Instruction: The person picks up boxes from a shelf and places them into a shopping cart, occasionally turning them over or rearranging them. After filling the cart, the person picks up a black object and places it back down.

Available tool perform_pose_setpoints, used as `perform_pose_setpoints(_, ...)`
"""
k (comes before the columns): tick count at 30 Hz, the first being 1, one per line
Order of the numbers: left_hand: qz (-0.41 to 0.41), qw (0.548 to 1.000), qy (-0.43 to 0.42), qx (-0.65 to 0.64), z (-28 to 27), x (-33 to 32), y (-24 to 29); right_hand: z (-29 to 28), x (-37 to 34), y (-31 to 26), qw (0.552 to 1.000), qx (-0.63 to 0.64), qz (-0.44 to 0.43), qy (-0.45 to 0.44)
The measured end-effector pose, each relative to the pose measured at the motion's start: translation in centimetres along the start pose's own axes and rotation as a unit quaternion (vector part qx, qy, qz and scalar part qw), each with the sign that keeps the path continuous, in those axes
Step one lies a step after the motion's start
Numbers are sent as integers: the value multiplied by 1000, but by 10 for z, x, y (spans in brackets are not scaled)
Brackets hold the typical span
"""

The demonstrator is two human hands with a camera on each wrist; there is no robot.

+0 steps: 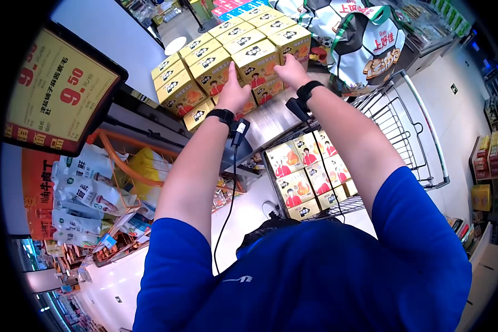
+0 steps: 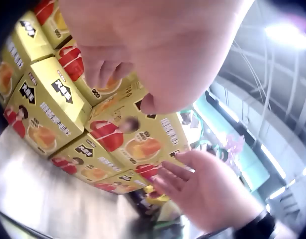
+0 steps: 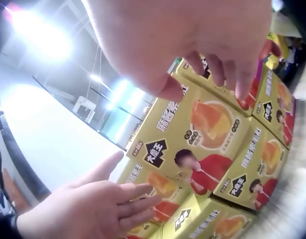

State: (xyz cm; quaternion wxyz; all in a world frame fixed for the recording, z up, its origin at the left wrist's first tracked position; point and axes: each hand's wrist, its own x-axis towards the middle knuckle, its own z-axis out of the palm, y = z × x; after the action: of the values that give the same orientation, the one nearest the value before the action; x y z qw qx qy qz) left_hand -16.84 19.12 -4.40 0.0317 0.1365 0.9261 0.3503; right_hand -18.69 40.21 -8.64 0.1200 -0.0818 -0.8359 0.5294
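Yellow cartons printed with a figure in red are stacked on the display ahead, and one front carton (image 1: 254, 58) sits between my two hands. My left hand (image 1: 233, 95) is at its left front corner, index finger stretched along the side. Over at the right front corner, my right hand (image 1: 291, 72) has its thumb and fingers extended beside the carton. In the left wrist view, the right hand's fingers reach the carton's (image 2: 145, 142) edge. The right wrist view shows the left hand (image 3: 93, 206) with straight fingers against the stack.
Below the display stands a wire shopping cart (image 1: 426, 160) with several similar cartons (image 1: 310, 171) in it. A yellow price sign (image 1: 61, 88) and an orange-rimmed rack of white pouches (image 1: 91, 193) stand left. Football-patterned bags (image 1: 365, 52) are at right. Cables (image 1: 231, 213) hang from both wrists.
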Motion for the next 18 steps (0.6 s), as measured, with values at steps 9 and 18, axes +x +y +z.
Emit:
perform_pose_setpoints(9, 40, 977, -20, -208, 51, 36, -60, 9, -6, 3, 1000, 13, 21, -7)
perform_pose_setpoints(18, 147, 954, 55, -255, 53, -124, 22, -66, -157, 14, 970, 153, -183, 32)
